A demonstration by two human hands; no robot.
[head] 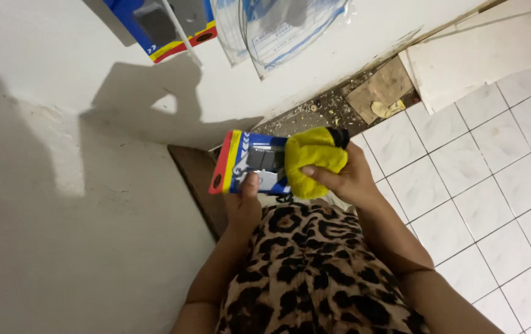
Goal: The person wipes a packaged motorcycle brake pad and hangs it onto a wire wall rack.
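My left hand [245, 201] grips a flat blue package [248, 162] with a red and yellow end and dark grey parts under clear plastic. My right hand [347, 178] presses a yellow fluffy cloth [315, 159] against the right part of that package. Both hands are raised in front of my leopard-print top [315, 272], close to a white wall.
On the white wall [43, 93] hang a similar blue package [166, 25] and clear plastic bags [278, 28]. A dark wooden ledge [200, 179] runs below. White floor tiles [482, 185] lie to the right, with debris [333, 108] and a brown cardboard piece [380, 89] along the wall base.
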